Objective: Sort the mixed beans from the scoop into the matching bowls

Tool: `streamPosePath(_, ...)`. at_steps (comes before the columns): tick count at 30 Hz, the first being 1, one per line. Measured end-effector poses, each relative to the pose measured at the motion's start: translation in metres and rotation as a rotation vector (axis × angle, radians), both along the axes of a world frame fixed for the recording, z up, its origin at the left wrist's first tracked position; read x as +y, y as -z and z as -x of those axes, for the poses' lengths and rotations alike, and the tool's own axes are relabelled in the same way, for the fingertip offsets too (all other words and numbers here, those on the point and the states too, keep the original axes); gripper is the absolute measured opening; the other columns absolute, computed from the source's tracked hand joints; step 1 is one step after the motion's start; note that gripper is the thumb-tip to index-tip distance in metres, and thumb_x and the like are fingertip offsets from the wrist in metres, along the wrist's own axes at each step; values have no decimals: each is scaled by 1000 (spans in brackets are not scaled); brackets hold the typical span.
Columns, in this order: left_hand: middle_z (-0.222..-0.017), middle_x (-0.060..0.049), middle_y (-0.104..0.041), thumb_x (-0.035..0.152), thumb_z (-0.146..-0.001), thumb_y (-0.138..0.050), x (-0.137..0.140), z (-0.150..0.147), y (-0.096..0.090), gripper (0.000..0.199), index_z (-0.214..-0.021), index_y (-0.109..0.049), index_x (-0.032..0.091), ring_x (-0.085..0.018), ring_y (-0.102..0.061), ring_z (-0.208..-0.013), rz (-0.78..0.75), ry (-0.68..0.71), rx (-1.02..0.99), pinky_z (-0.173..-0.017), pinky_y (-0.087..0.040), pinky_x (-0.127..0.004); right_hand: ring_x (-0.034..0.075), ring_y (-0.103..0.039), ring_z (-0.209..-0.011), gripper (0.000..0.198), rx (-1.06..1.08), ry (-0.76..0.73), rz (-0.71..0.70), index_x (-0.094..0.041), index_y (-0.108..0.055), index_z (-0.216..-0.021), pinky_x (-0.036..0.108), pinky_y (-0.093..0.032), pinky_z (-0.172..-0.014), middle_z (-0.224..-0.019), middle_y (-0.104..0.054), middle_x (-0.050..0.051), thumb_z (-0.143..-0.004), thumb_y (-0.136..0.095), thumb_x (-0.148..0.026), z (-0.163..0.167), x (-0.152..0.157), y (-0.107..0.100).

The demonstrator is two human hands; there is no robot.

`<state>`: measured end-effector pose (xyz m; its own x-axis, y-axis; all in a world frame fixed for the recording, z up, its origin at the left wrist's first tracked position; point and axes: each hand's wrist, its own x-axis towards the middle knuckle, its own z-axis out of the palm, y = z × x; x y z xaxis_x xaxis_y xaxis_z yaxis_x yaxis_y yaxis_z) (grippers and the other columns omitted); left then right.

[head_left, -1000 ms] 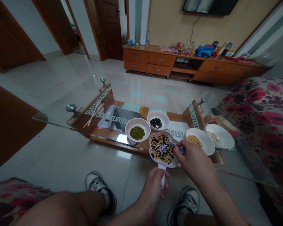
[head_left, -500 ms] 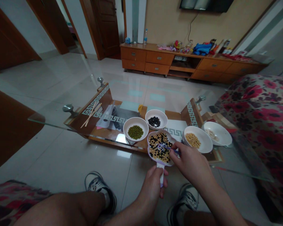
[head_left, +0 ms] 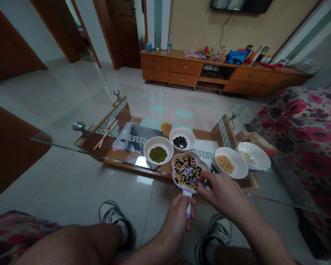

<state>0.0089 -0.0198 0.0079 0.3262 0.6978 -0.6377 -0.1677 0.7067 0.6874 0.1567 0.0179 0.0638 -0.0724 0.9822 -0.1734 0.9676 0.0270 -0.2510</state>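
Observation:
My left hand [head_left: 179, 211] is closed around the pale handle of a flower-shaped purple and white scoop [head_left: 205, 162], held at the glass table's near edge. Yellow soybeans and black beans [head_left: 186, 165] lie mixed in it, and a patch of its patterned bottom shows in the middle. Pinched in my right hand [head_left: 215, 186] is a slim purple tool [head_left: 195, 181], tweezers-like, its tip low among the beans; whether it grips one is too small to tell. Just beyond stand a white bowl of green mung beans [head_left: 158, 154] and one of black beans [head_left: 180, 141].
Right of the scoop are a bowl of soybeans [head_left: 225, 164] and a bowl with pale pieces [head_left: 247, 157]. Wooden chopsticks [head_left: 106, 134] lie on the left of the glass table [head_left: 71, 143]. A floral sofa [head_left: 311, 110] stands at right, a low cabinet [head_left: 187, 68] beyond.
My right hand has shifted slightly down and left, moving the purple tool's tip from the scoop's middle towards its near side. My left hand and the scoop stay almost still.

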Motion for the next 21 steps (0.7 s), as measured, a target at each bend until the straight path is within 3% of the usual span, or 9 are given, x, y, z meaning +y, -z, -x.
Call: streamPosePath(21, -59, 4, -46, 47, -71, -41, 0, 0, -2, 34, -83, -53, 17, -8, -34, -42, 4, -3, -1, -42, -24, -24, 18, -64, -66, 18, -57, -45, 34, -25, -69, -81, 26, -27, -54, -72, -69, 3, -82, -54, -34, -1, 0, 6)
